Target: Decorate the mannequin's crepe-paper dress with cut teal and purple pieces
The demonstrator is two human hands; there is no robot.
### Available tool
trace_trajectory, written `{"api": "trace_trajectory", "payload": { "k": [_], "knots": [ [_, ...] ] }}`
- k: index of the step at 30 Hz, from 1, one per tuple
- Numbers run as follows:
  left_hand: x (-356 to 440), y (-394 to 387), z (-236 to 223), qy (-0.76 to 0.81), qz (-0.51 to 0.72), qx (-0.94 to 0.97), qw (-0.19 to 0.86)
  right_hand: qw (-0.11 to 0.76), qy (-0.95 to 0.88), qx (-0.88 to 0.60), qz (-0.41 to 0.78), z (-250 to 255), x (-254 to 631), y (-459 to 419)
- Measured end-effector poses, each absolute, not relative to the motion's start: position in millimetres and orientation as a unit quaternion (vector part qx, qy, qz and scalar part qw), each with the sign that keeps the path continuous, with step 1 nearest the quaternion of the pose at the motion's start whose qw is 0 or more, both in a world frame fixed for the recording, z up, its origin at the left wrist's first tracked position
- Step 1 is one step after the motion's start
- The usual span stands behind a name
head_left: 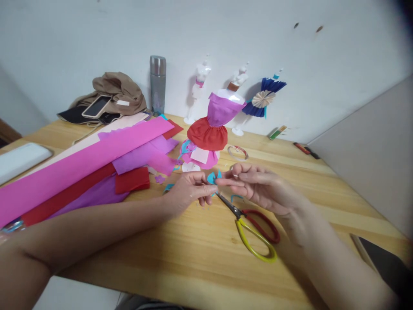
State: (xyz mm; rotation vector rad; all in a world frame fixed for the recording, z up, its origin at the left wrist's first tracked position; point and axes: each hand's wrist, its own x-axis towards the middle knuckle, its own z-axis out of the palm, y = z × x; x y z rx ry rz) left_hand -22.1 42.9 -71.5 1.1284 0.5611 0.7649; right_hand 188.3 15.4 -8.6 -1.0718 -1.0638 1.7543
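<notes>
Presently we find the work partway along, with a small blue piece [211, 178] in hand above the middle of the table [193, 249]. Left hand [190, 189]: thumb and fingers closed, pinching that piece. Right hand [261, 185]: fingers bent, index finger reaching to the blue edge; whether thumb and finger also grip something small, we cannot tell.

Done, as far as we see: the blue is cut small and bent, one corner standing up. Behind the hands, the middle figure wears a purple top [222, 108] and a red gathered skirt [208, 134]; the right-hand figure has a pleated navy outfit with a cream rosette [263, 99]. A purple flower cutout [159, 179] lies loose.

Left over, we judge: the blue piece is fixed to nothing we can make out, and the left-hand figure [201, 79] shows little beyond a pink band. Plenty of material remains, including a long pink strip [97, 155] over red and purple sheets. Scissors [238, 212] rest on the wood, blade tips near the left fingertips, neither hand holding their handles.
</notes>
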Motion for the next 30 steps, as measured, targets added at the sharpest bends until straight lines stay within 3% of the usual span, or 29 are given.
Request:
{"api": "trace_trajectory", "payload": {
  "k": [30],
  "knots": [
    [-26.6, 45.5, -70.9, 0.232, 0.279, 0.548, 0.754, 0.389, -0.415, -0.427, 0.703, -9.9, 192.4, 14.3]
  ]
}}
